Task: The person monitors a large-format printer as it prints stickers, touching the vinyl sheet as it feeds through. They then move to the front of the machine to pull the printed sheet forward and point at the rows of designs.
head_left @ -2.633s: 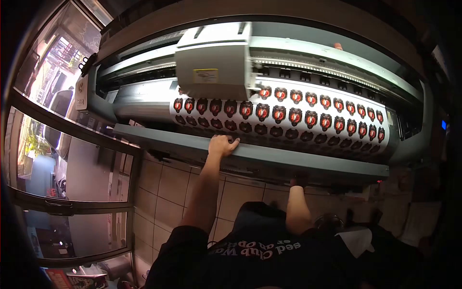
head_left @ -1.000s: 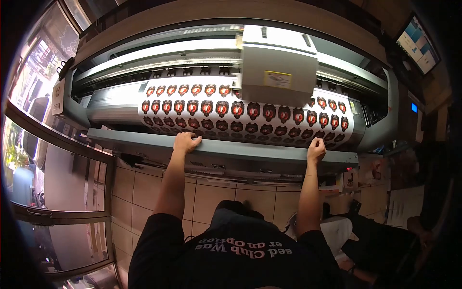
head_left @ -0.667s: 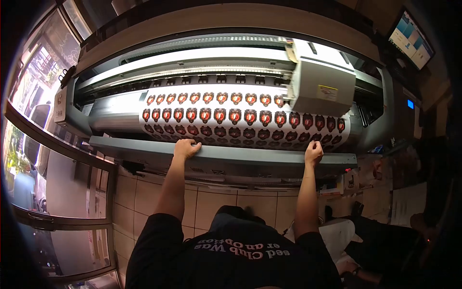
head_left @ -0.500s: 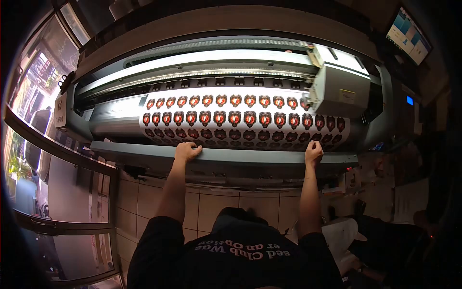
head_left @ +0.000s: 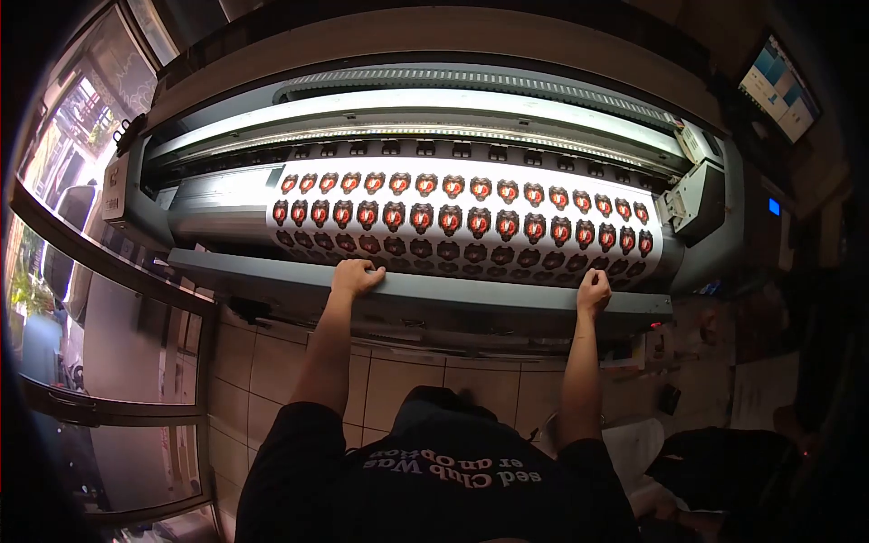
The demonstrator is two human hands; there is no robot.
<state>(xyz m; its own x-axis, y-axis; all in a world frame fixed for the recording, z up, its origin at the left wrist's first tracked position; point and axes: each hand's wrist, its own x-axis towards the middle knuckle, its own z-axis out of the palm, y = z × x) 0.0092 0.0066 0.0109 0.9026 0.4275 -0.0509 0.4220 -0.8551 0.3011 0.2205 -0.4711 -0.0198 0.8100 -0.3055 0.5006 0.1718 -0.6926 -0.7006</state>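
Observation:
A wide-format printer stands before me, with a white printed sheet (head_left: 466, 168) draped over its front. Rows of red and black emblems cover the sheet. My left hand (head_left: 358, 276) rests on the grey front bar (head_left: 471, 294), its fingers curled over the upper edge near the sheet's lower left part. Closed in a fist, my right hand (head_left: 594, 292) is at the same bar by the sheet's lower right part. Whatever its fingers hold, if anything, is hidden. The print carriage (head_left: 697, 198) sits at the right end of the rail, beside the sheet's right edge.
A lit monitor (head_left: 779, 86) is at the upper right, above a small blue display (head_left: 774, 206). Glass doors (head_left: 127, 326) line the left side. Tiled floor (head_left: 398, 387) shows below the printer. Someone in dark clothing (head_left: 724, 466) is at the lower right.
The print carriage has slid right, off the sheet to the rail's end, uncovering more emblems. My view has shifted slightly. Both hands stay at about the same places on the bar.

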